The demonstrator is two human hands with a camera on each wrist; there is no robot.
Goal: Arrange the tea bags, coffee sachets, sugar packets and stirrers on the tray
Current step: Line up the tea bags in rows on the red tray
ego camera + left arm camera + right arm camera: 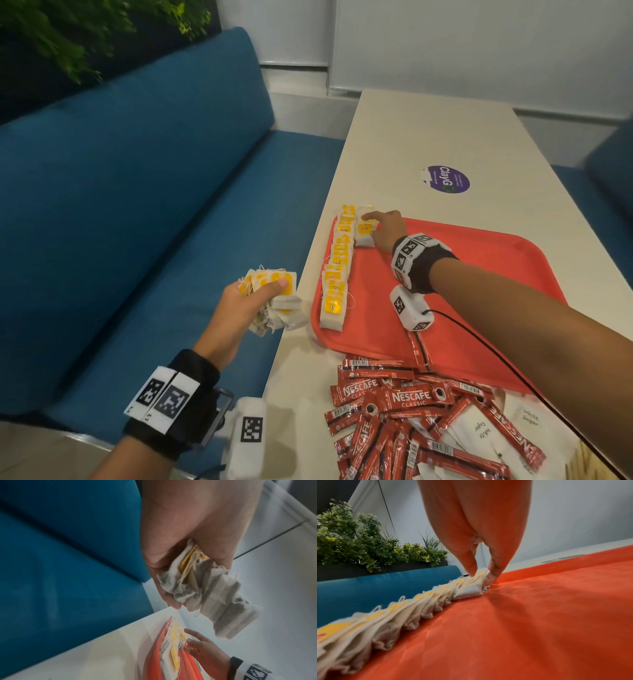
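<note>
Beside the tray (479, 260), coffee sachets (404, 397) read "NESCAFE CLASSIC".

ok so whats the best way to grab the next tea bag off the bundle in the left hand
Pinch the frontmost tea bag by its yellow tag end, coming from the right with the right hand. The left hand holds the bundle fanned, its thumb across the front tag, so the thumb must ease off; the paper pouches below are soft and crumpled, a poorer hold.

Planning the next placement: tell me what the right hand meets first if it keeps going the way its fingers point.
The right hand already touches a tea bag; beyond it, probably the red tray rim, then bare table.
</note>
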